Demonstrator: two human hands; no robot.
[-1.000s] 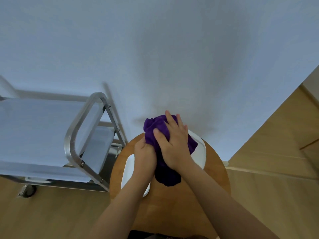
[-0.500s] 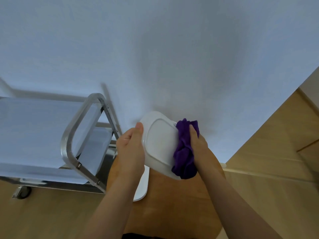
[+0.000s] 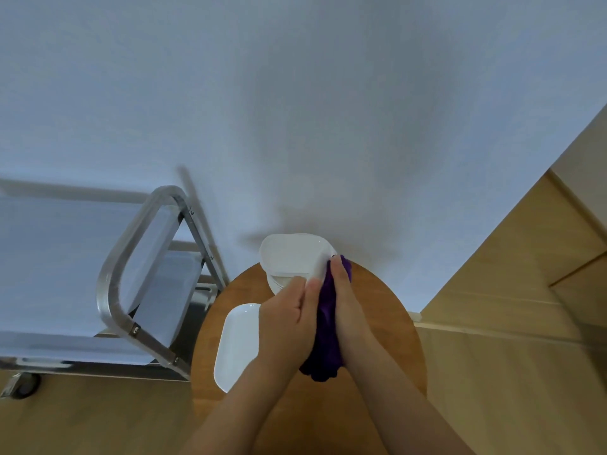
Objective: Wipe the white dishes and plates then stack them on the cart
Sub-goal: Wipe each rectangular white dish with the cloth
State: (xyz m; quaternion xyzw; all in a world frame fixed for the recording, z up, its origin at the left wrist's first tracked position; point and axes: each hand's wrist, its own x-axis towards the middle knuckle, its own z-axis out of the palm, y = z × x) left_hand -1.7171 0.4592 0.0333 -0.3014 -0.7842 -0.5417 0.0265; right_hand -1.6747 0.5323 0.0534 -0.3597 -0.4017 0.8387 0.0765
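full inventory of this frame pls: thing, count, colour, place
dish: 1, white, held up over the far edge of the table, underside towards the camera
second dish: 1, white, lying on the table's left side
cloth: 1, purple, against the held dish's right side
table: 1, round, wood
cart: 1, metal frame, left of the table, one wheel showing
wall: white
floor: light wood
left hand: grips the held dish's near edge
right hand: grips the cloth

Both forearms reach forward, left hand (image 3: 287, 318) and right hand (image 3: 346, 302) side by side, fingers curled in grips.
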